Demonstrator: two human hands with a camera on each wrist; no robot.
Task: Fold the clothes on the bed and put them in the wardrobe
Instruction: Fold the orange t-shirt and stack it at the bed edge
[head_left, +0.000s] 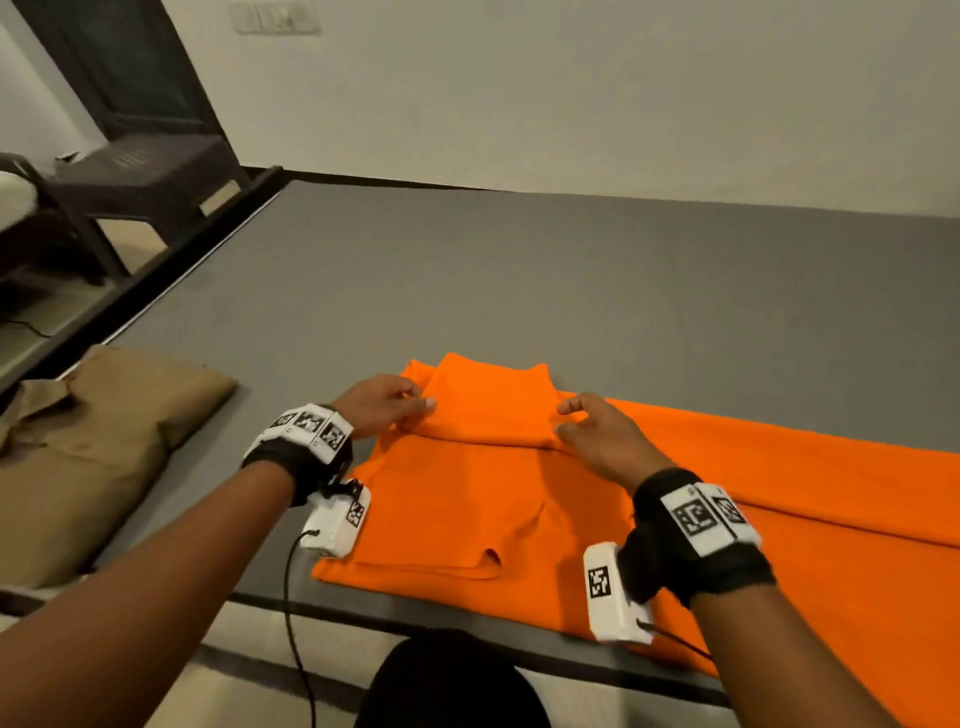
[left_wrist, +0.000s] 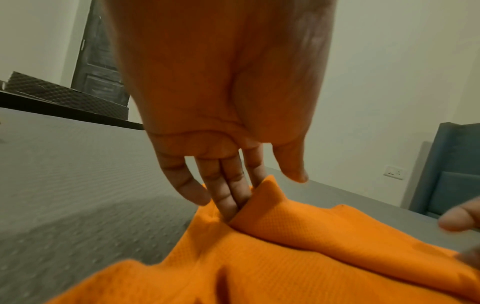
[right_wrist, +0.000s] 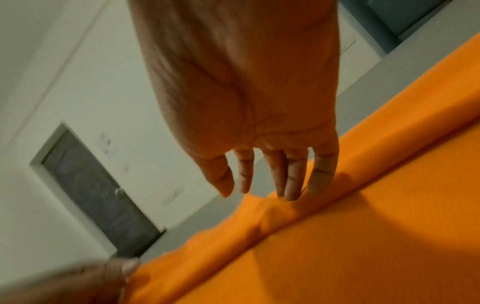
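An orange garment (head_left: 467, 499) lies spread on the grey bed (head_left: 467, 286) near its front edge, and its far end is turned back into a folded flap (head_left: 488, 410). My left hand (head_left: 387, 408) is at the flap's left end. In the left wrist view its straight fingers (left_wrist: 228, 197) are slid under the orange garment's (left_wrist: 285, 267) fold, with the thumb lifted off the cloth. My right hand (head_left: 576, 421) is at the flap's right end. There its straight fingertips (right_wrist: 291, 189) touch the crease of the orange garment (right_wrist: 337, 246), thumb apart. No wardrobe is in view.
A folded tan garment (head_left: 104, 452) lies on the bed's left front corner. A dark plastic chair (head_left: 140, 176) and a dark door (head_left: 130, 62) stand beyond the bed's left edge. A blue upholstered panel (left_wrist: 451, 164) is at the far right. White walls bound the bed behind.
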